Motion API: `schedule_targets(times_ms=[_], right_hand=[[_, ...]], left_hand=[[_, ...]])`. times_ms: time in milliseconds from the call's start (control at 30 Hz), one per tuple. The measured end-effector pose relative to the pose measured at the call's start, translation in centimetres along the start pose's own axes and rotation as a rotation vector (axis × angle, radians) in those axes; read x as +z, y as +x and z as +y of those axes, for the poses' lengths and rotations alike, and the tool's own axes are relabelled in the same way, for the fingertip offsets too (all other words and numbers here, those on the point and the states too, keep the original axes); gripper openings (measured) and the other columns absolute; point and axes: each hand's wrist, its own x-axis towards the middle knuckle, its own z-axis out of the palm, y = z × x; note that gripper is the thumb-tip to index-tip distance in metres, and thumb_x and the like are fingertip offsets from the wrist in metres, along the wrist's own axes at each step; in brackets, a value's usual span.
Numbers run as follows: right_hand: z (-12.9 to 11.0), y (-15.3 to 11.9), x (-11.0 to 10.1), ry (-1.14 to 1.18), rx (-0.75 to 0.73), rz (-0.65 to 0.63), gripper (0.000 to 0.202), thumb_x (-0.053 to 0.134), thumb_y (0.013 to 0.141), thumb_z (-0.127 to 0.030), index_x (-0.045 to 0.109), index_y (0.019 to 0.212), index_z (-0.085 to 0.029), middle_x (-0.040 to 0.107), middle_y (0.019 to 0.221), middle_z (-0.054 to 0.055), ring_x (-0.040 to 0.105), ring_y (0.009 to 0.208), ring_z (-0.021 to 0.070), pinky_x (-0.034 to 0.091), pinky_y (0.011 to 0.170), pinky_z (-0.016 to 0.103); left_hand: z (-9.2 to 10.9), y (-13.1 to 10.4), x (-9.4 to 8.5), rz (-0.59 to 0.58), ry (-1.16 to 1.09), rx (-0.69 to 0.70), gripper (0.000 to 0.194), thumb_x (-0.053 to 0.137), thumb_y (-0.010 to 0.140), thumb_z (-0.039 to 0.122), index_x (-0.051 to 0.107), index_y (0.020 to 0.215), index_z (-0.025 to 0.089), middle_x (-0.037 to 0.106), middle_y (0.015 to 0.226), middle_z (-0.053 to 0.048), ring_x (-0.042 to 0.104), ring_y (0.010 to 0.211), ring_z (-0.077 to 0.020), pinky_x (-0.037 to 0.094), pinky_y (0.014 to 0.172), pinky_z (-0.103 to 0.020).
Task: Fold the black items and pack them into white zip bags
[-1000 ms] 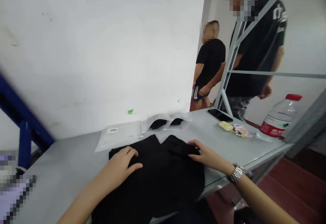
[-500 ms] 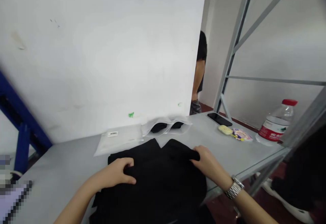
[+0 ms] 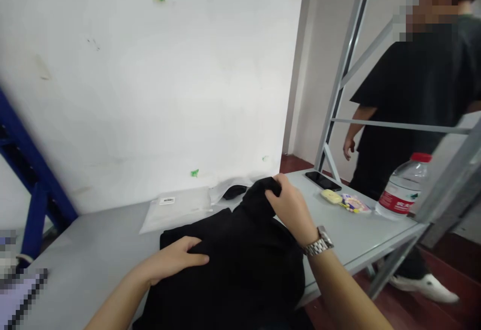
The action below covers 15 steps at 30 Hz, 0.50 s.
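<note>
A black garment [image 3: 225, 280] is spread over the near part of the grey table; its exact kind is unclear. On its left side lies my left hand [image 3: 178, 257], thumb and forefinger apart, pressing lightly on the cloth. My right hand [image 3: 289, 202] pinches the garment's upper right corner and holds it raised above the tabletop, so the cloth folds toward the middle. Behind the garment lies a flat frosted plastic bag [image 3: 180, 210] with a barcode label. Beside that, another frosted bag [image 3: 221, 192] gapes, with something black inside; the raised cloth partly covers it.
On the table's [image 3: 97, 235] right side are a black phone [image 3: 323, 181], a yellow case [image 3: 331, 197], a colourful trinket [image 3: 353, 203] and a red-capped water bottle [image 3: 402, 190]. A person [image 3: 409, 94] in black stands beyond the metal frame [image 3: 345, 74]. A white wall rises behind.
My right hand has lifted the garment's right corner and moved it up and leftward. My left hand has stayed nearly in place. A person has come into view at the right.
</note>
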Motion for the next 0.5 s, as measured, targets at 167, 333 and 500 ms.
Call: schedule_targets(times_ms=[167, 333, 500], right_hand=[[-4.8, -2.7, 1.5, -0.02, -0.347, -0.018, 0.013, 0.045, 0.08, -0.015, 0.051, 0.092, -0.019, 0.061, 0.081, 0.003, 0.056, 0.072, 0.0181, 0.038, 0.064, 0.028], [-6.3, -7.4, 4.2, -0.083, -0.876, -0.359, 0.017, 0.057, 0.08, -0.023, 0.054, 0.094, -0.014, 0.062, 0.098, 0.008, 0.055, 0.09, 0.0214, 0.042, 0.082, 0.033], [-5.4, -8.9, 4.9, 0.079, -0.884, -0.561, 0.024, 0.061, 0.081, -0.031, 0.057, 0.097, -0.013, 0.062, 0.109, 0.009, 0.054, 0.106, 0.0209, 0.033, 0.102, 0.036]], left_hand=[[0.2, 0.4, 2.1, 0.065, -0.528, -0.201, 0.017, 0.07, 0.068, 0.031, 0.064, 0.079, 0.019, 0.07, 0.07, -0.002, 0.067, 0.069, -0.021, 0.052, 0.063, -0.028], [0.0, 1.3, 1.9, -0.07, -0.801, -0.142, 0.034, 0.061, 0.075, 0.051, 0.06, 0.065, 0.017, 0.062, 0.054, -0.001, 0.062, 0.053, -0.017, 0.048, 0.051, -0.024], [-0.2, 1.1, 2.1, 0.02, -0.603, -0.11, 0.042, 0.067, 0.069, 0.056, 0.062, 0.087, 0.019, 0.068, 0.071, -0.001, 0.066, 0.068, -0.0197, 0.049, 0.056, -0.025]])
